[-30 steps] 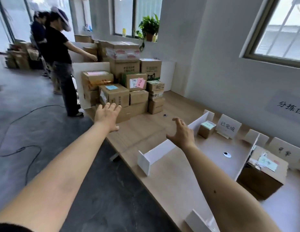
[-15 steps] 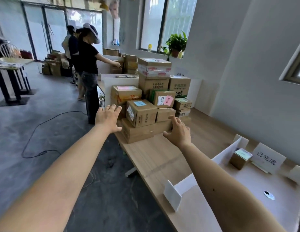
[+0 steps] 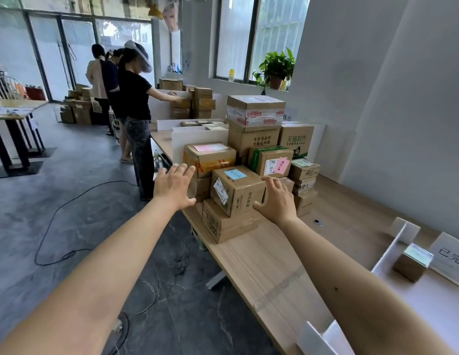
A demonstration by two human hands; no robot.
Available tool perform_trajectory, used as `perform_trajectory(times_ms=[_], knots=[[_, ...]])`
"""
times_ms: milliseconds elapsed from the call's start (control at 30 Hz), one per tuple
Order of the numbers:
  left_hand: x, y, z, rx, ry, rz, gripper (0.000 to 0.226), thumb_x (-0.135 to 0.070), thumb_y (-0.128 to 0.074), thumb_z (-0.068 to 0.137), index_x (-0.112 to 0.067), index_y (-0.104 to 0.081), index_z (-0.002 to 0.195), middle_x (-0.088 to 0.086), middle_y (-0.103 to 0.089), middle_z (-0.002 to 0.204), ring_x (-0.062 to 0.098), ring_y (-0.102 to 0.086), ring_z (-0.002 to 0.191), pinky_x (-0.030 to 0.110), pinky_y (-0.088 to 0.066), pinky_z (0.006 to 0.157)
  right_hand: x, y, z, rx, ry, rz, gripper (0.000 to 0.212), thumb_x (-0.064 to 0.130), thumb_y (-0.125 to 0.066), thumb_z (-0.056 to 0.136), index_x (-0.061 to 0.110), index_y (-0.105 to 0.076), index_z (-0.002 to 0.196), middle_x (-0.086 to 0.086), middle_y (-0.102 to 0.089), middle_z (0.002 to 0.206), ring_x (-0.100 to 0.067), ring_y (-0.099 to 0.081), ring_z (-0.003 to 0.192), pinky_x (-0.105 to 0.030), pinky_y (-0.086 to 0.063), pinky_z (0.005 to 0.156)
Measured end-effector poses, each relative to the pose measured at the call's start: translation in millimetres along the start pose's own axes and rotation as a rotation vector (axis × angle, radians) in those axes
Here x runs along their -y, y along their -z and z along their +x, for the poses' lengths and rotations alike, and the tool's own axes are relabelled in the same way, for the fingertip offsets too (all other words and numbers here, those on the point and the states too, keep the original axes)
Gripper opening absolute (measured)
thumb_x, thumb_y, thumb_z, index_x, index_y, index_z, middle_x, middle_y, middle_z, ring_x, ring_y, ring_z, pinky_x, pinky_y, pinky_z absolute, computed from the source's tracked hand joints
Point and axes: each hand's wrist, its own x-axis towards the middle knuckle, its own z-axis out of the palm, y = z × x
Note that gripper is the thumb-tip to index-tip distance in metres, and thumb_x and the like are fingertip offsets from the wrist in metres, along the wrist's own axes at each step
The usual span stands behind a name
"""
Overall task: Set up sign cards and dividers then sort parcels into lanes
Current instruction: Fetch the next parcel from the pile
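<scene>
Left hand (image 3: 174, 187) and right hand (image 3: 277, 201), fingers spread and holding nothing, flank a blue-labelled parcel (image 3: 237, 190); whether either touches it cannot be told. This parcel sits askew on a flat carton (image 3: 223, 224) at the near end of the parcel stack (image 3: 254, 139) on the desk (image 3: 261, 265). Right of the right hand: 1 white divider (image 3: 392, 249), 1 small parcel (image 3: 413, 262), 1 sign card (image 3: 451, 254). Beyond the left hand: a person in black (image 3: 135, 98).

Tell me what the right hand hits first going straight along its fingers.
Probably the small brown cardboard box just beyond the right hand, below the green-edged carton with a pink note; depth is unclear.
</scene>
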Motion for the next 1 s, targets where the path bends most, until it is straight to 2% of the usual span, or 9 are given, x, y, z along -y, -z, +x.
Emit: perform_trajectory(times_ms=[200,533,700,800,1000], knots=[[18,-18,26,-0.032,0.008,-0.048,0.090,-0.062,-0.061,0.074,-0.021,-0.023,0.144,0.003,-0.032,0.148,0.022,-0.029,0.137,0.040,-0.032,0.105,0,-17,24,-0.003,-0.049,0.004,0.078,0.036,-0.071,0.075,0.020,-0.031,0.140,-0.010,-0.032,0.145,-0.031,-0.038,0.130,-0.049,-0.038,0.101],[29,-49,86,-0.035,0.000,-0.107,0.089,-0.061,-0.061,0.075,-0.020,-0.022,0.145,0.004,-0.029,0.150,0.022,-0.029,0.138,0.040,-0.031,0.106,0,-39,88,-0.014,-0.070,0.013,0.074,0.034,-0.069,0.078,0.018,-0.029,0.139,-0.016,-0.033,0.139,-0.033,-0.038,0.127,-0.049,-0.039,0.103],[27,-64,134,-0.060,-0.016,-0.162,0.086,-0.060,-0.062,0.076,-0.018,-0.026,0.143,0.005,-0.033,0.148,0.024,-0.034,0.134,0.040,-0.031,0.106,8,-54,140,-0.044,-0.056,0.140,0.074,0.030,-0.069,0.080,0.017,-0.028,0.140,-0.014,-0.032,0.138,-0.032,-0.042,0.120,-0.047,-0.042,0.099],[25,-68,172,-0.085,-0.061,-0.194,0.087,-0.059,-0.063,0.076,-0.019,-0.026,0.143,0.006,-0.034,0.148,0.024,-0.036,0.134,0.040,-0.031,0.106,9,-59,179,-0.083,-0.019,0.166,0.071,0.028,-0.069,0.081,0.016,-0.029,0.139,-0.013,-0.033,0.137,-0.030,-0.042,0.119,-0.043,-0.044,0.095],[28,-81,256,-0.095,-0.082,-0.227,0.088,-0.055,-0.068,0.075,-0.019,-0.026,0.144,0.006,-0.035,0.148,0.025,-0.039,0.131,0.040,-0.035,0.102,-2,-67,261,-0.133,-0.062,0.169,0.073,0.029,-0.070,0.080,0.016,-0.028,0.139,-0.014,-0.034,0.136,-0.032,-0.047,0.116,-0.045,-0.045,0.094]])
